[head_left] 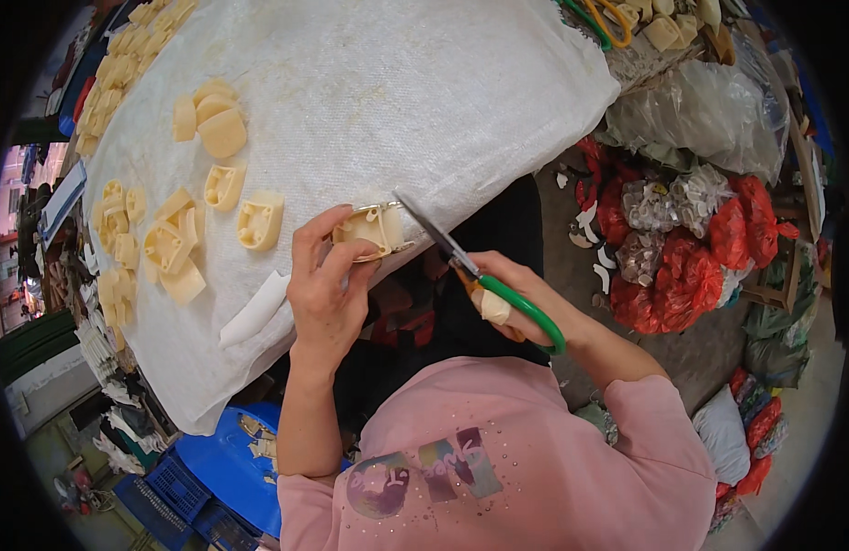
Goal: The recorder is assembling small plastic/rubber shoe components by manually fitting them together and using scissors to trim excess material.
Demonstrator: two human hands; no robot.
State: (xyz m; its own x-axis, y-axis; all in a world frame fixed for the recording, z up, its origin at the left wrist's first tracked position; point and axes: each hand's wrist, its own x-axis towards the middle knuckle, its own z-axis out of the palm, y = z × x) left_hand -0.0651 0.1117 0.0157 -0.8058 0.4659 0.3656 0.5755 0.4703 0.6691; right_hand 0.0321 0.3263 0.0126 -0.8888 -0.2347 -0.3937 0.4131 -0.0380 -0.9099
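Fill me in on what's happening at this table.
The left hand holds a cream moulded plastic part near the table's edge. The right hand grips green-and-orange-handled scissors, their tips close beside that part. More cream plastic pieces lie toward the left on the white table cover.

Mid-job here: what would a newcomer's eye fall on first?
Likely the green-handled scissors in the right hand, blades reaching toward the cream part in the left hand, at the near edge of the white cover. After that, probably the bright red bags on the floor to the right.
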